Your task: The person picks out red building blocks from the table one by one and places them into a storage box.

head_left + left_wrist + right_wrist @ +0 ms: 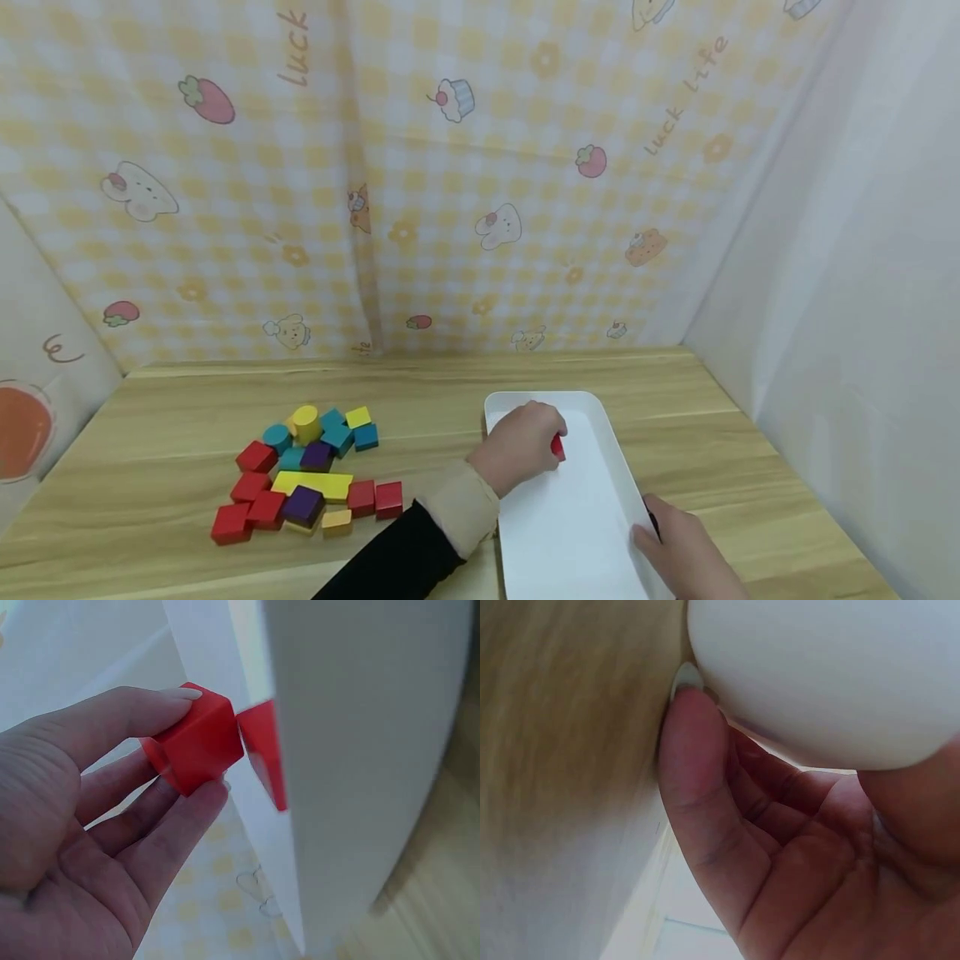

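Note:
Over the far half of a white tray (558, 533), my left hand (521, 446) pinches a red cube block (201, 742) between thumb and fingertips. The left wrist view shows the cube close over the tray floor, beside a red patch (262, 750) that the tray wall partly hides. My right hand (686, 546) grips the tray's right side, thumb at the rim. In the right wrist view its fingers (694, 757) curl against the tray's rounded outer wall (832, 682). Most of the cube is hidden by the hand in the head view.
Left of the tray lies a group of wooden blocks: several red blocks (231, 525), a long yellow block (318, 486), a purple block (303, 504), a yellow cylinder (306, 425) and blue ones (366, 437). A patterned cloth (450, 183) hangs behind the wooden table (427, 383).

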Demonstrator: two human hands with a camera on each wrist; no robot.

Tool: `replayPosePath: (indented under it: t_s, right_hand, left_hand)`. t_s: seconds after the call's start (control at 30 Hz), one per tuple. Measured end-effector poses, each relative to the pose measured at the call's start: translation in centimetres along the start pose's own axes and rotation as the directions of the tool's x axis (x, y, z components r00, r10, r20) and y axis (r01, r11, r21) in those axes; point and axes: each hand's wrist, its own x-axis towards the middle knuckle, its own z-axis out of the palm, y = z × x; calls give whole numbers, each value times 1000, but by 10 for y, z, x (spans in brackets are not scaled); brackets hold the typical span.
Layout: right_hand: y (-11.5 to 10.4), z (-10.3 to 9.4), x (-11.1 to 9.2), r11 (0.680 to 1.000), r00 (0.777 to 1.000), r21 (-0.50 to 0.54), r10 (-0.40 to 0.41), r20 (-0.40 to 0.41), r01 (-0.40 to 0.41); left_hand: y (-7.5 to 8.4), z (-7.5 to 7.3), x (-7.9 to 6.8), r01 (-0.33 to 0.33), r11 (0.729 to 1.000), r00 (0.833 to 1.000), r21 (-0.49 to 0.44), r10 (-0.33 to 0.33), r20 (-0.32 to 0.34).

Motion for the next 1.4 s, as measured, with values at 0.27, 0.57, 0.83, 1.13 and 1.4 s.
replayPosePath:
  t_s: [0.27, 0.57, 0.83, 1.13, 1.4]
  right_hand:
    - [-4, -1, 0, 1000, 1000, 22, 22, 8, -22]
    - [-4, -1, -1, 1000, 1000, 23, 4, -7, -4]
    - [-5, -2, -1, 1000, 1000, 27, 15, 5, -15]
    - [-5, -2, -1, 999, 999, 27, 36, 18, -36]
    - [-3, -2, -1, 999, 999, 24, 34, 16, -34]
  left_hand:
    - [1, 9, 8, 12, 1000, 999, 0, -12, 37]
    - [2, 16, 8, -26, 995, 1000, 101, 27, -1]
    - [5, 25, 7, -107, 918, 990, 382, 134, -43]
    - [6, 32, 5, -154, 807, 970, 569, 232, -66]
    - [7, 29, 8, -146, 845, 981, 514, 192, -38]
